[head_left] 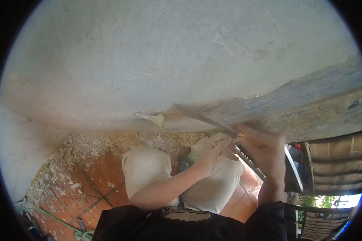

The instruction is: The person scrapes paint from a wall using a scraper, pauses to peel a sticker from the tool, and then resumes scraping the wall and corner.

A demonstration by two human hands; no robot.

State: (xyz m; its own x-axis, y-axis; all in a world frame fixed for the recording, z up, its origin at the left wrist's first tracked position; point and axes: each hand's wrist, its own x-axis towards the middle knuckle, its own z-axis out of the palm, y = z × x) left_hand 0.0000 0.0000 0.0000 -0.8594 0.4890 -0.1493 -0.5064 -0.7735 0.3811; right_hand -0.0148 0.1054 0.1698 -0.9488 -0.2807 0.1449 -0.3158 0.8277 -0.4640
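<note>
A long, thin scraping tool [205, 119] slants from my right hand to the lower part of the pale wall [149, 60]. My right hand [259, 142], blurred by motion, is closed around the tool's handle end. Its tip touches the wall, to the right of a curled, peeling flake [156, 119]. My left hand [217, 150] rests over my right knee, just left of my right hand, with its fingers apart and nothing visible in it. On the right, the wall's lower band shows a bare, dark and rough surface [277, 98].
Paint chips [80, 144] litter the orange tiled floor [108, 170] along the wall's base. A green cord [54, 217] lies at the lower left. Dark-framed slatted furniture [338, 160] stands on the right. My bent knees are between my arms and the wall.
</note>
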